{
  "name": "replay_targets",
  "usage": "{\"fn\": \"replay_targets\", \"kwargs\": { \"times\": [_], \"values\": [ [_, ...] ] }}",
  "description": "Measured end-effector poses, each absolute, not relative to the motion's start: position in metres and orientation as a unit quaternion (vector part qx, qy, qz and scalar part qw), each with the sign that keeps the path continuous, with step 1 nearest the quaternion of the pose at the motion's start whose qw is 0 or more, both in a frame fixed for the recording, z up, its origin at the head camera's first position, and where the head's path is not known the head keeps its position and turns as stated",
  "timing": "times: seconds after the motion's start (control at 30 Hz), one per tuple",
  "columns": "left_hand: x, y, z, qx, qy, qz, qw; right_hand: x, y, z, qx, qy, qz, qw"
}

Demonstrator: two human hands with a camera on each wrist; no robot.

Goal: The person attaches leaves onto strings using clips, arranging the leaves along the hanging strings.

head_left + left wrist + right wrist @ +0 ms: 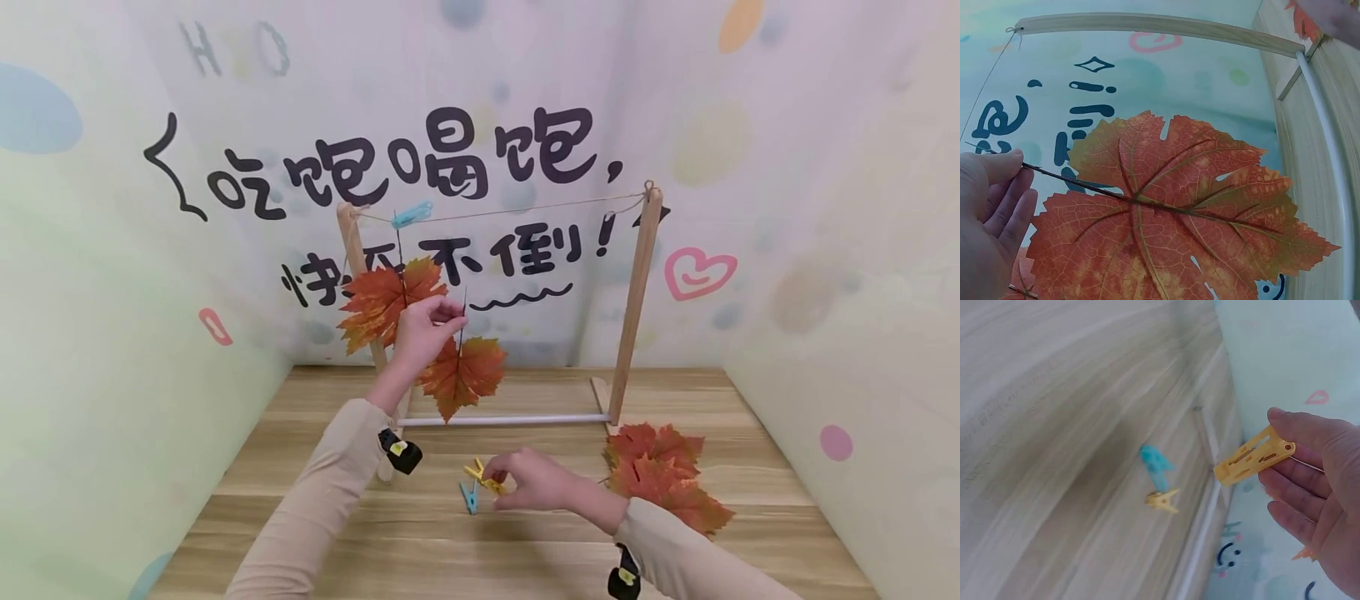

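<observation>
My left hand [424, 332] pinches the dark stem of an orange-red maple leaf [467, 372], which hangs below the fingers in front of the frame. In the left wrist view this leaf [1166, 206] spreads wide beside the fingertips. A second maple leaf [371, 304] hangs behind my left hand, its stem held to the string [525, 210] by a blue clothespin [412, 215]. Low over the table, my right hand [534, 482] holds a yellow clothespin [1254, 456] between thumb and fingers. Beneath it lie another yellow clothespin [1162, 500] and a blue clothespin [1155, 465].
Two wooden posts [637, 308] carry the string, with a white rod [510, 420] joining them near the table. More maple leaves [663, 475] lie in a pile on the table's right side. A printed cloth wall [787, 167] stands behind.
</observation>
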State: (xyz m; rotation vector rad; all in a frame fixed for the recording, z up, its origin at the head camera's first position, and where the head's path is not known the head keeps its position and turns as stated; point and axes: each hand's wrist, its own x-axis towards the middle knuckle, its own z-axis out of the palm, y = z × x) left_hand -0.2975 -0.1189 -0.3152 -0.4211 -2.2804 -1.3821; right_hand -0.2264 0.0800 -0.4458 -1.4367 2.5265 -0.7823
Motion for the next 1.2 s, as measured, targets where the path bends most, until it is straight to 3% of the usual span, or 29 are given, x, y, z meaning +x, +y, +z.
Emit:
{"fn": "replay_targets", "kwargs": {
  "times": [0.2,0.43,0.8,1.2],
  "values": [
    [-0.305,-0.117,-0.305,-0.140,-0.826,-0.490,0.241,-0.227,0.083,-0.425,-0.487,0.827,-0.272,0.066],
    [-0.313,-0.114,-0.289,-0.135,-0.819,-0.493,0.259,-0.234,0.090,-0.400,-0.504,0.825,-0.255,0.013],
    [-0.321,-0.103,-0.273,-0.148,-0.779,-0.540,0.281,-0.246,0.093,-0.358,-0.453,0.826,-0.327,0.069],
    [-0.327,-0.098,-0.258,-0.095,-0.766,-0.554,0.312,-0.255,0.094,-0.311,-0.460,0.820,-0.341,0.009]
  ]
}}
